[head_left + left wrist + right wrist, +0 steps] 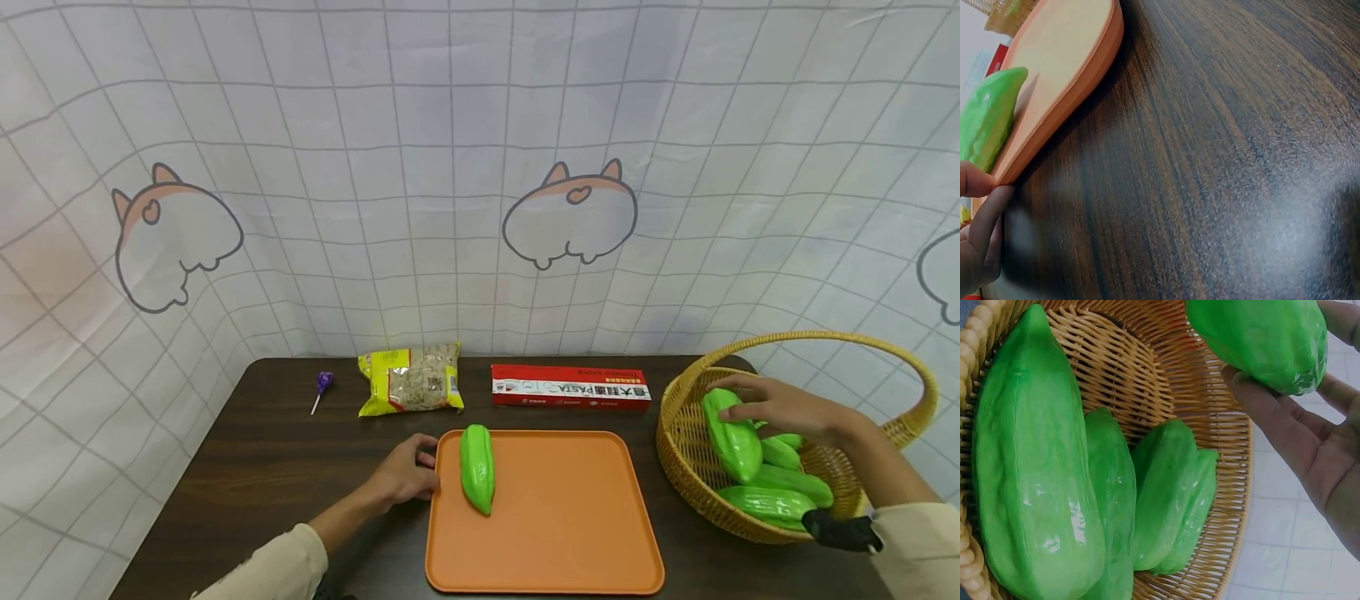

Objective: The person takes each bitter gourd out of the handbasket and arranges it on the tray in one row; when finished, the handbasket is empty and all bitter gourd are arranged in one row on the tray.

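At the right my right hand (787,408) grips a green ridged fruit (731,437), glossy and papaya-like, within the wicker basket (678,475). The right wrist view shows this held fruit (1266,337) raised above several similar green fruits (1035,469) lying in the basket. My left hand (405,471) is at the left side of an orange tray (558,517). Its thumb and finger pinch the tray's rim (1063,112) in the left wrist view. One green fruit (477,468) lies on the tray's left part, its pointed end toward me.
Behind the tray are a yellow and clear food bag (412,381) and a red pasta box (570,387). A purple lollipop (324,383) lies at the back left of the dark wooden table (247,475). The basket's tall handle (810,336) arches above its contents. A gridded curtain (420,167) hangs behind.
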### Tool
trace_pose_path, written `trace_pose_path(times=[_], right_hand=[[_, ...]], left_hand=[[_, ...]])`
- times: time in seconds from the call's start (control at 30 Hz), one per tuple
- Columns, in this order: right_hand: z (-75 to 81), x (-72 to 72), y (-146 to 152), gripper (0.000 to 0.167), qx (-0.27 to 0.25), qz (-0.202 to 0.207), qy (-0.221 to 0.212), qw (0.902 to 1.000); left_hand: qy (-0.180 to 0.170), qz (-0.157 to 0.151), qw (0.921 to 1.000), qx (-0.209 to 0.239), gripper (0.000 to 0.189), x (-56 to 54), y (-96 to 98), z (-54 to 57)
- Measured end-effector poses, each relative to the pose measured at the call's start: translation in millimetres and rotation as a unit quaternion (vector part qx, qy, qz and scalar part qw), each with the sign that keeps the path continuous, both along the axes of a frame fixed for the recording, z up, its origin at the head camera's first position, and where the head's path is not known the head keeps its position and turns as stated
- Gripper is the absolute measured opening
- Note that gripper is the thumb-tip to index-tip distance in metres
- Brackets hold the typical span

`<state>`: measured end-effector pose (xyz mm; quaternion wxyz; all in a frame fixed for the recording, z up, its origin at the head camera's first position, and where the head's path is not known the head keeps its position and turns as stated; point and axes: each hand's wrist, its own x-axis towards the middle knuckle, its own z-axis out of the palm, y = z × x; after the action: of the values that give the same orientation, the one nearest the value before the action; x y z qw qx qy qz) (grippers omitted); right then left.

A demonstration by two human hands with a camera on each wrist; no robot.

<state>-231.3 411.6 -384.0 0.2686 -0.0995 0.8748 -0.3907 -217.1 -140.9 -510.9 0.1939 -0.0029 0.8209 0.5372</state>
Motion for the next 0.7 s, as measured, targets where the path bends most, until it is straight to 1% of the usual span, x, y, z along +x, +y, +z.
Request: trace_pose_path(times=[0.3, 0.57, 0.7], right_hand=[[9.2, 10.6, -1.4, 0.07, 0.002, 0.008, 0.027, 0.9996], [17.9, 28.4, -4.4, 0.064, -0.01, 0.008, 0.056, 0.9983], [22.4, 35.9, -8.0, 0.062, -0.015, 0.016, 0.058, 0.9981]], left_hand=[[-0.002, 0.0, 1.0, 0.003, 0.07, 0.4, -0.5, -0.8], [-0.002, -0.001, 1.0, 0.009, 0.07, 0.7, -1.1, -0.9], [0.0, -0.005, 0.9999, 0.009, 0.07, -0.3, -1.8, -1.0]])
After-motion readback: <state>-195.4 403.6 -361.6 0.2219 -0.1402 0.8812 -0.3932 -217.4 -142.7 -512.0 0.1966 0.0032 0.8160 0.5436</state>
